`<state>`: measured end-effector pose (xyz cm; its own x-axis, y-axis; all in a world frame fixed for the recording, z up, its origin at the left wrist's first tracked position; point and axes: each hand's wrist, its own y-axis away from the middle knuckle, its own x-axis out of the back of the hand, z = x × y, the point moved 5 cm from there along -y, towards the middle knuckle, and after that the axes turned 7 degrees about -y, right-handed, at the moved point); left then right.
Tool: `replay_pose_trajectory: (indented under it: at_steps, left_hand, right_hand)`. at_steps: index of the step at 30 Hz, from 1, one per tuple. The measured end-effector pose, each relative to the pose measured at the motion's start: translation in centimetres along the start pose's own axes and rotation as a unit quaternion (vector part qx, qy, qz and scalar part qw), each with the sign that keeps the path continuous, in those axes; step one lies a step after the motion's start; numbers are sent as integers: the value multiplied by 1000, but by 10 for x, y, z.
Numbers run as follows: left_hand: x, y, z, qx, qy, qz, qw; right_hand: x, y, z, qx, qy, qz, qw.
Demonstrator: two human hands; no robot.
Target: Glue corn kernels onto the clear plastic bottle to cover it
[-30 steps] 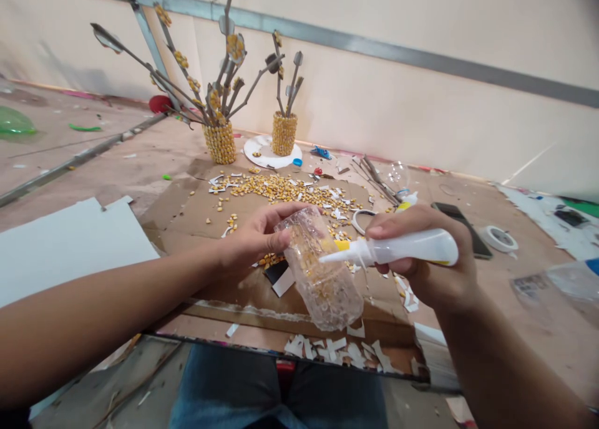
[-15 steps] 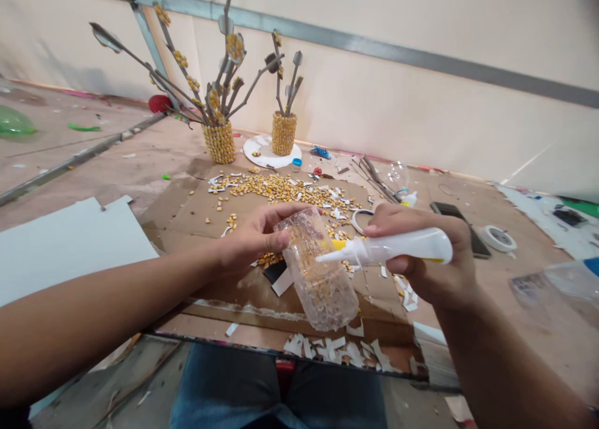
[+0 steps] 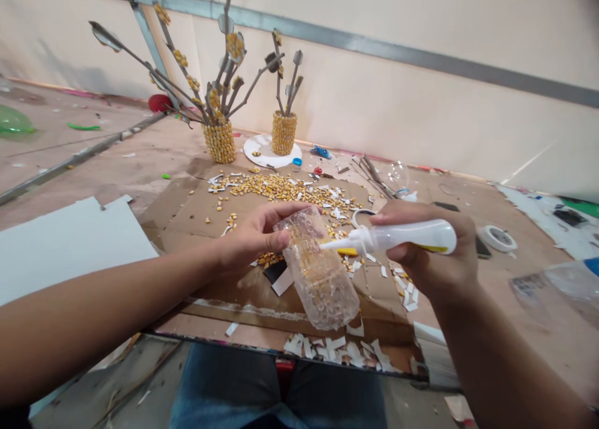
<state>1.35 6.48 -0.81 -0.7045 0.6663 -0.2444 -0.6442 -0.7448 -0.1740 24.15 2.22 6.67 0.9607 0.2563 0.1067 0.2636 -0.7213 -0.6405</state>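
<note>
Tilted in my left hand [image 3: 259,232] is a clear plastic cup [image 3: 322,282], its wall coated with a glossy, wrinkled layer that looks like glue. My left thumb presses its near side, while the other fingers pass behind the rim. My right hand [image 3: 437,248] grips a white glue bottle [image 3: 409,237] lying almost level, its narrow nozzle pointing left at the upper part of the cup's wall. Whether the tip touches the wall I cannot tell. Beyond the cup, loose corn kernels [image 3: 276,187] are spread over a cardboard sheet [image 3: 180,214], mixed with white scraps.
Two corn-covered pots stand at the back, the larger pot [image 3: 219,143] and the smaller pot [image 3: 284,134], both holding branches. A tape roll [image 3: 498,238] and a clear plastic bottle [image 3: 571,282] lie at the right. White paper [image 3: 60,245] covers the left; paper scraps [image 3: 337,351] line the front edge.
My right hand has shifted slightly, raising the glue bottle's body a little and moving its nozzle up along the cup's wall. My left hand and the cup stay almost still.
</note>
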Motion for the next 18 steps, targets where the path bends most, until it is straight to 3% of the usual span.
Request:
replay_pose_trajectory:
  at_steps: [7,14,18]
  left_hand:
    - [0,0,-1,0,11,-1,1000]
    - [-2,1,0,8,13,-12,1000]
    - [-1,1,0,8,1,-1,1000]
  right_hand:
    - [-8,-5,-1,-50,-63,-114,990]
    - [-5,-3,4,-35,-60,-67,995]
    - [-7,-6,2,-47,-62,-108,991]
